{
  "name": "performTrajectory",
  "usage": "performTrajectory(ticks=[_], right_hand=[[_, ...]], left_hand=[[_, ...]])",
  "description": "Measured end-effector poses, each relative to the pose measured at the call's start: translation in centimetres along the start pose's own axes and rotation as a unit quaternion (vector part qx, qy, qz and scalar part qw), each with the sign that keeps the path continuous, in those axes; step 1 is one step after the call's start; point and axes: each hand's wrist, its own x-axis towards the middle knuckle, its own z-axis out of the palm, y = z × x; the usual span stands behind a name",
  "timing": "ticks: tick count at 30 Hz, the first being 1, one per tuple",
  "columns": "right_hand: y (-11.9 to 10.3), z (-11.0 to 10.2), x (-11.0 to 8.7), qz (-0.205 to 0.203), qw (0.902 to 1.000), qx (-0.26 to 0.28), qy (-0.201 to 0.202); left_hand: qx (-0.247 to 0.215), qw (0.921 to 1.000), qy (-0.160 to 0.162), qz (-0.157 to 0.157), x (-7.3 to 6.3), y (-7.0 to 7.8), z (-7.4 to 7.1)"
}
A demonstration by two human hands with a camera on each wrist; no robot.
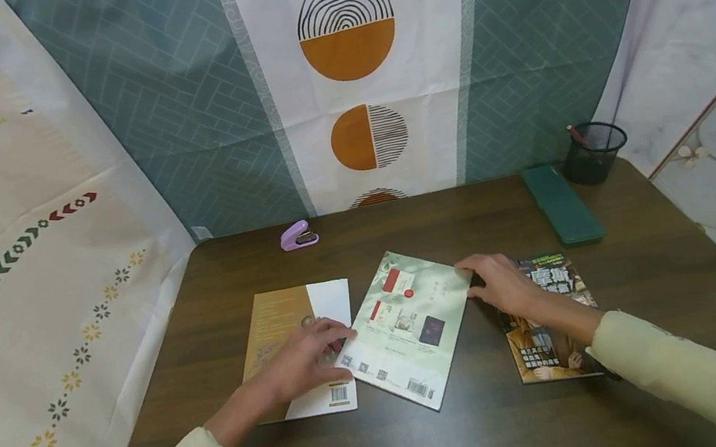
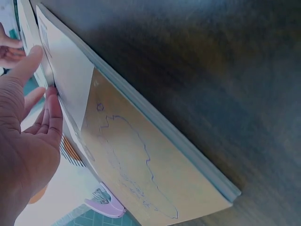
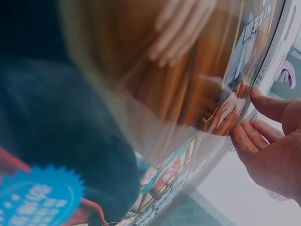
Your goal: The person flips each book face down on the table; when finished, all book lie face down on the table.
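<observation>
A pale green book (image 1: 409, 325) lies askew at the middle of the table, between both hands. My left hand (image 1: 308, 352) grips its left edge with thumb and fingertips, above a brown and white book (image 1: 274, 315). That brown cover (image 2: 136, 155) fills much of the left wrist view. At the pale green book's upper right edge, my right hand (image 1: 501, 283) pinches it. Below the right forearm is a book with a dark, illustrated cover (image 1: 535, 344), partly hidden by the arm. The right wrist view shows this cover close up, beside thumb and fingers at a pale book edge.
A purple stapler (image 1: 298, 236) stands near the table's back edge. On the back right are a long green case (image 1: 562, 207) and a black mesh pen holder (image 1: 590, 159) with a reddish pen. Patterned cloths (image 1: 188, 125) hang behind and at both sides.
</observation>
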Motion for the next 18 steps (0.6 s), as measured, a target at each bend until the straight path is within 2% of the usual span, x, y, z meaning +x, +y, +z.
performTrajectory(ticks=[9,18], right_hand=[[0.2,0.1,0.7,0.012,0.9999,0.002,-0.004],[0.1,0.2,1.4,0.019,0.9998,0.005,-0.001]], left_hand=[[-0.006,0.9999,-0.006,-0.009,-0.7,0.6,0.6],[0.040,0.9991,0.007,-0.010,-1.4,1.9,1.5]])
